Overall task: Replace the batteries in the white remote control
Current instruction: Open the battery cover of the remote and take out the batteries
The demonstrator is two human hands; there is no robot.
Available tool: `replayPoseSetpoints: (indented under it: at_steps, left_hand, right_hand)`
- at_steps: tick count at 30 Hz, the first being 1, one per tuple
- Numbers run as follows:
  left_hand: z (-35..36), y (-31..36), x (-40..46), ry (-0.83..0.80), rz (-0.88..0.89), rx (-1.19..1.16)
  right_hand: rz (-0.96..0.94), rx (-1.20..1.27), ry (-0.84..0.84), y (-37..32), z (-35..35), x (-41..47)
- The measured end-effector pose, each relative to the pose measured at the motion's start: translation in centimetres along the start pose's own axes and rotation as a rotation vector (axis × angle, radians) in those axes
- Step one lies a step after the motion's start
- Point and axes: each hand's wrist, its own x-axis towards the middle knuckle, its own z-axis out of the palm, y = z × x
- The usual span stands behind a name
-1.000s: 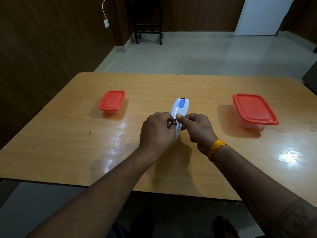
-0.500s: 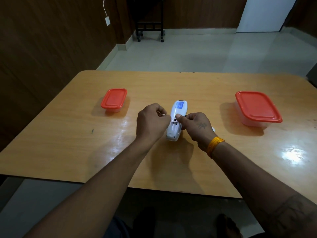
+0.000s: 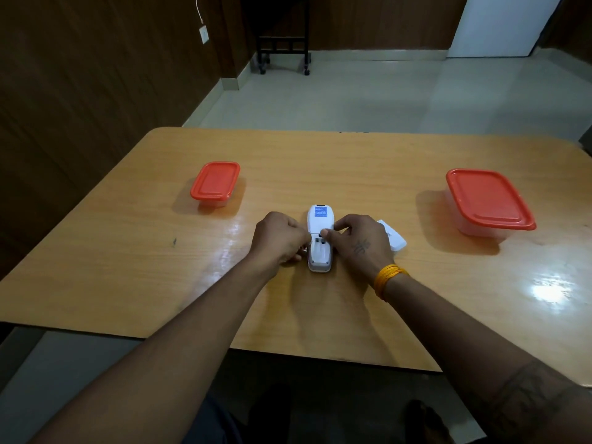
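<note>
Your remote (image 3: 320, 238) lies face down at the middle of the counter (image 3: 352, 161), its battery bay open and looking empty. It is likely light, stiff and slick, so pin it by its long edges, not the thin contacts. Your right hand (image 3: 360, 243) steadies it, thumb at the bay's top edge. Your left hand (image 3: 278, 240) is curled closed beside it; whether it holds batteries you cannot tell. One remote, one loose cover (image 3: 394, 237) just right of your hand, two red-lidded boxes: small (image 3: 215, 182) left, large (image 3: 488, 200) right.
</note>
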Motion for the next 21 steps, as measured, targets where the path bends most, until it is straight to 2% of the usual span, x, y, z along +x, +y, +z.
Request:
replayPoseSetpoints:
  at_steps: [4, 6, 10, 13, 18, 21]
  left_hand:
    - [0.0, 0.2, -0.1, 0.032, 0.05, 0.106]
    - [-0.2, 0.5, -0.3, 0.064, 0.083, 0.134]
    - [-0.1, 1.3, -1.0, 0.1, 0.147, 0.092]
    - [1.0, 2.2, -1.8, 0.06, 0.197, -0.022]
    - [5.1, 4.1, -3.8, -0.129, 0.176, -0.223]
    - [8.1, 4.9, -5.0, -0.195, 0.2, -0.17]
  right_hand:
    - [0.002, -0.026, -0.006, -0.3, -0.2, -0.1]
    - [0.054, 0.038, -0.046, -0.7, -0.6, -0.2]
    - [0.265, 0.33, -0.214, -2.1, -2.9, -0.5]
    - [0.378, 0.559, -0.289, -2.1, -5.2, -1.1]
    - [0.285, 0.669, -0.178, 0.7, -8.3, -2.7]
    - [0.206, 0.487, -0.061, 2.5, -10.1, -3.3]
